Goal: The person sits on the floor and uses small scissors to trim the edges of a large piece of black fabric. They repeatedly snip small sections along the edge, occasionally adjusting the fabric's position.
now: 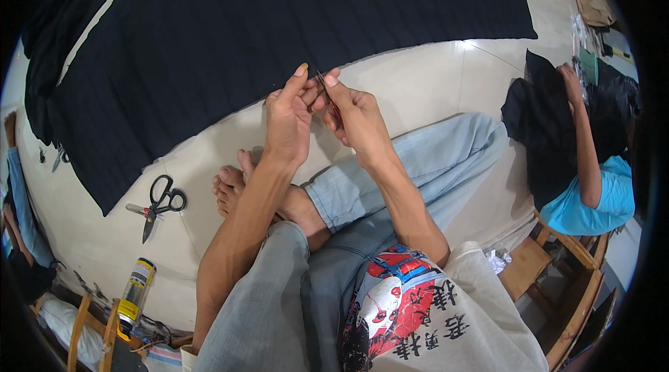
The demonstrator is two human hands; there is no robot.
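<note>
My left hand [289, 118] is in front of the near edge of a large black cloth [313, 13] spread over the floor. Its thumb points up and its fingers bend inward toward my other hand; whatever they pinch is too small to tell. Close beside it, my right hand [359, 118] is closed around a small, thin metal tool [320, 78] with dark pointed tips. Most of that tool is hidden in the palm, so its exact kind is unclear. The tips reach between both hands' fingers.
Black-handled scissors [166, 199] lie on the pale tiled floor beside a small cutter [137, 209]. A yellow-and-black can [136, 290] stands at lower left. Another person [585, 177] handles black cloth [540, 121] at right; someone else's limbs show at far left. Wooden frames [578, 302] flank me.
</note>
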